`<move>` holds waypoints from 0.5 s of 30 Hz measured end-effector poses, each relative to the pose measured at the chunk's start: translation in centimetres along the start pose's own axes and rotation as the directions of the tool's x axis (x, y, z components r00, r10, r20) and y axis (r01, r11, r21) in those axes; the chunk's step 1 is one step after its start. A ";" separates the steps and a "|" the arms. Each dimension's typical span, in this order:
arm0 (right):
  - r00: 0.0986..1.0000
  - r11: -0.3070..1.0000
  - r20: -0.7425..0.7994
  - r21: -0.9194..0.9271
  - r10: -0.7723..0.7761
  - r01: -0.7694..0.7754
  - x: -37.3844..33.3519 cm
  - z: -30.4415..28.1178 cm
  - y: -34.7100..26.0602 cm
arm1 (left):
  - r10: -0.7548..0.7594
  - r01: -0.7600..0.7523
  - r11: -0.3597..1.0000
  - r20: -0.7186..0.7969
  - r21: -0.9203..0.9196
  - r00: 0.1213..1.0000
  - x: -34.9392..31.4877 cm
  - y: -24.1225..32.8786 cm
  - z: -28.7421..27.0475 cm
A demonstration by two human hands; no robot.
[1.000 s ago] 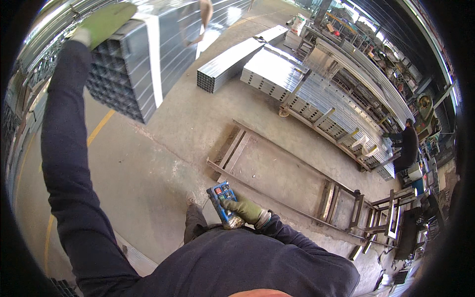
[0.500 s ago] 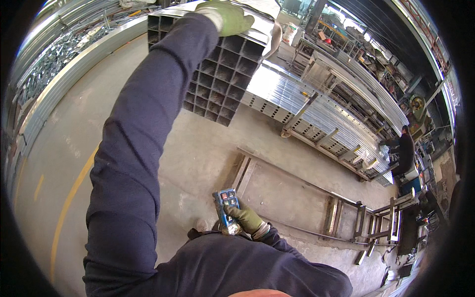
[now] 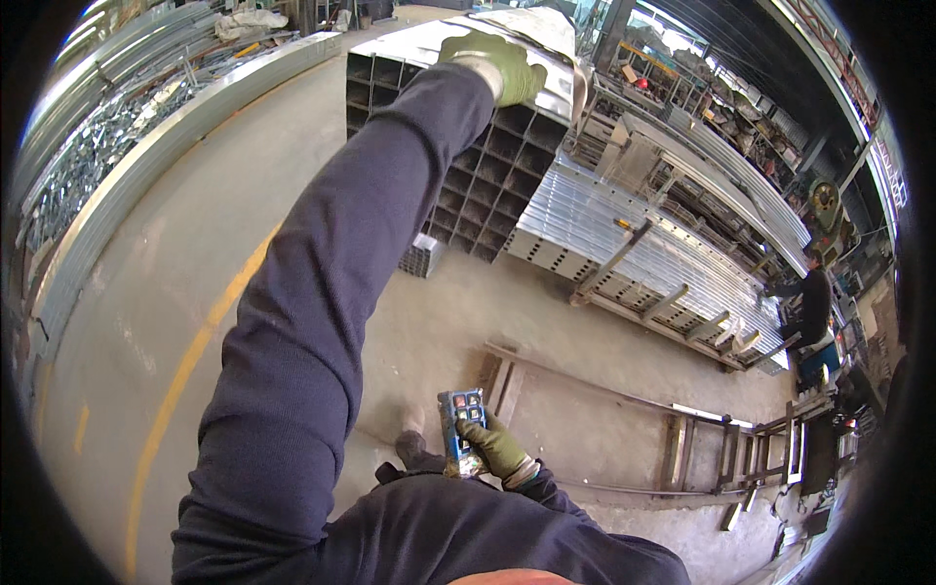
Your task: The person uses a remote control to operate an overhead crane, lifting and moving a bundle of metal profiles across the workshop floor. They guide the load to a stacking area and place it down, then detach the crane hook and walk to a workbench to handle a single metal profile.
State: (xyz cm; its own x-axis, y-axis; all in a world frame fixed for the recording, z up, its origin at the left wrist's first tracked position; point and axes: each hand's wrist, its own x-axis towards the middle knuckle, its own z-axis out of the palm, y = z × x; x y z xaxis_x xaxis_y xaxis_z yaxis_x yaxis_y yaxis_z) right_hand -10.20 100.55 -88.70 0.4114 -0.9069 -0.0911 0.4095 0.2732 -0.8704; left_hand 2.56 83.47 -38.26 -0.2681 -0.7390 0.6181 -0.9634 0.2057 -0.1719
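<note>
A thick bundle of square metal tubes (image 3: 487, 175) stands ahead of me with its open ends toward me. My left hand (image 3: 495, 64), in a green glove, rests on the bundle's bright top with its fingers stretched out. Down by my waist, my right hand (image 3: 497, 447), also gloved in green, is closed around a blue remote control (image 3: 462, 429) with several buttons. The right thumb lies over the button face. A pale strap or wrapping (image 3: 531, 27) crosses the bundle's top farther back; its lower part is hidden.
To the right, long metal profiles (image 3: 624, 244) lie on a rack with uprights. Nearer, a low metal frame (image 3: 585, 385) sits on the floor. At left are long profiles (image 3: 185, 136) and scrap pieces. A small tube bundle (image 3: 422, 255) shows behind the large one. A person (image 3: 811, 302) stands far right.
The tube bundle and my left hand on it appear farther right in view. A small tube bundle now shows behind. My foot shows farther forward. My right hand still holds the remote control.
</note>
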 end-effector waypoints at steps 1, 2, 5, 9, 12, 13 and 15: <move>0.997 0.997 0.036 0.011 -0.072 0.072 -0.5 -0.4 0.1 | -0.042 0.042 0.999 -0.019 -0.030 0.999 -1.1 0.9 -0.3; 0.999 0.999 -0.012 -0.022 -0.038 0.038 -1.5 -1.2 0.2 | -0.018 0.017 1.000 -0.039 -0.013 0.999 -2.5 2.0 -0.2; 0.997 0.997 -0.033 0.024 0.070 -0.069 -5.2 -3.7 0.8 | 0.015 -0.015 1.000 -0.090 -0.004 0.996 -7.9 5.5 1.5; 0.999 1.000 0.033 -0.019 0.007 -0.007 -7.4 -6.0 -0.3 | -0.037 0.034 0.999 -0.106 -0.029 0.994 -9.9 6.9 1.9; 0.996 0.997 0.059 -0.030 -0.065 0.067 -7.2 -7.0 -1.8 | -0.013 0.014 1.000 -0.125 0.000 0.992 -9.4 5.9 2.1; 0.999 0.999 0.022 -0.043 -0.025 0.025 -7.4 -7.3 -2.2 | 0.020 -0.022 1.000 -0.129 -0.012 0.991 -9.5 5.8 2.0; 0.999 1.000 -0.041 0.019 0.004 -0.004 -7.4 -7.8 -2.5 | 0.051 -0.054 0.998 -0.173 -0.014 0.984 -9.9 5.2 2.5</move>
State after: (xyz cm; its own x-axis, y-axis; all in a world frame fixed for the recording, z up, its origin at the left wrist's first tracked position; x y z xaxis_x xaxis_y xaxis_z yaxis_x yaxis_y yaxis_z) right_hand -20.65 104.10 -89.57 0.3795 -0.9180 -0.1147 0.4232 0.2825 -0.8609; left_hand 0.23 90.22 -47.20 -0.3129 -0.6056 0.7317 -0.9473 0.2546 -0.1943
